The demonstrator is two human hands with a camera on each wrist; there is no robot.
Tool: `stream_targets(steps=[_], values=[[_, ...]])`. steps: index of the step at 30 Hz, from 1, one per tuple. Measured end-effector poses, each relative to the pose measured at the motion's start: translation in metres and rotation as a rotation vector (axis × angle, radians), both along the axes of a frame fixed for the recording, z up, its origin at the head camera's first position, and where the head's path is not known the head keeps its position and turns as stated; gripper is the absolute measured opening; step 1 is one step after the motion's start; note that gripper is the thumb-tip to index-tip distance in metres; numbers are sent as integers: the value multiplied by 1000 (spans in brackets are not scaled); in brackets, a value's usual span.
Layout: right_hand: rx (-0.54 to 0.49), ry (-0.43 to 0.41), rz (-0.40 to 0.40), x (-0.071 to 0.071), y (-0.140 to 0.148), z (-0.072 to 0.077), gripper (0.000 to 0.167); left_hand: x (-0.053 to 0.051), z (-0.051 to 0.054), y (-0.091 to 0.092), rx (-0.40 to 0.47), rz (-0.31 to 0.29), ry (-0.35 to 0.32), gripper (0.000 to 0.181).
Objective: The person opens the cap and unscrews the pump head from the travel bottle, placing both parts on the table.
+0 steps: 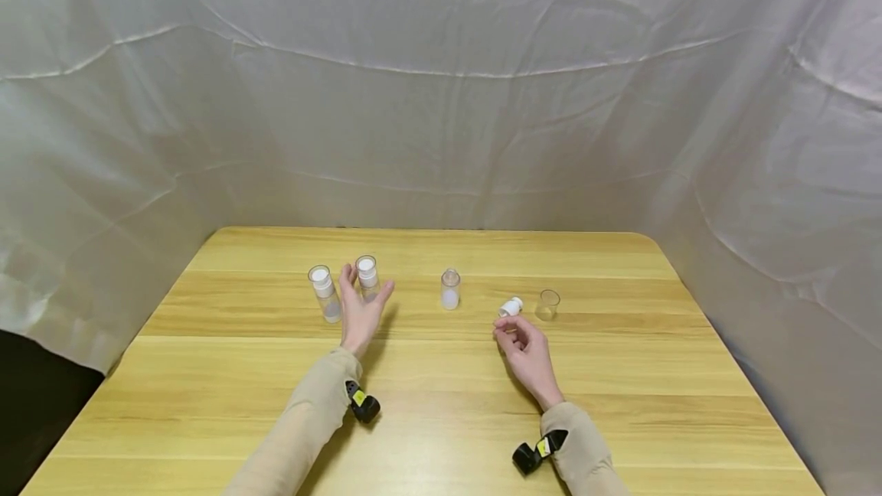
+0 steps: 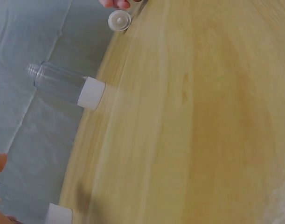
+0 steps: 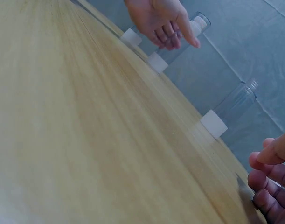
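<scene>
My left hand [image 1: 361,318] is spread around a clear bottle with a white top [image 1: 367,272], fingers on one side and thumb on the other; contact is unclear. A second such bottle [image 1: 325,293] stands to its left. Mid-table stands an uncapped clear bottle [image 1: 450,289] with a white base [image 2: 91,93] and a bare threaded neck. My right hand [image 1: 529,354] has its fingers loosely bent just in front of a small white pump top [image 1: 511,307] lying on the table. No object shows between the right fingers [image 3: 268,191].
A clear cap [image 1: 547,305] stands right of the white pump top. The wooden table [image 1: 441,404] has rounded far corners, and a pale grey curtain [image 1: 441,121] hangs around its back and sides. Each wrist wears a black strapped camera [image 1: 363,404].
</scene>
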State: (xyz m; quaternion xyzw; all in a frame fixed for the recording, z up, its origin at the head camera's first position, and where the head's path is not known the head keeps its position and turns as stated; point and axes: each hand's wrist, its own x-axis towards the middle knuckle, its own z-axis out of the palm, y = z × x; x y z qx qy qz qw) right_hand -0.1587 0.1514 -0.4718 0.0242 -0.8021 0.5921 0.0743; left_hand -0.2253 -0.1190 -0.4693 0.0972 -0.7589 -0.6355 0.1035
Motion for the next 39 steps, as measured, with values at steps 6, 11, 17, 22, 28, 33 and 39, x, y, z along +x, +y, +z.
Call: stream_targets(steps=[6, 11, 17, 22, 28, 33, 39], values=[[1, 7, 2, 0, 1, 0, 13, 0, -5, 0, -4, -2, -23, 88], [-3, 23, 1, 0, 0, 0, 13, -2, -8, -1, 4, 1, -29, 82], [-5, 26, -15, 0, -1, -1, 13, -3, -12, 0, 29, 4, -22, 72], [-16, 9, -19, -1, -1, -1, 13, -3, -13, -1, 41, 2, -20, 67], [-19, 13, -8, -2, 0, -1, 14, -4, -13, -2, 51, 6, -38, 62], [-20, 17, -7, -2, 0, -2, 14, -5, -14, -1, 29, 20, -44, 56], [-19, 20, -7, -2, 0, -3, 14, -5, -15, 0, 1, 31, -39, 50]])
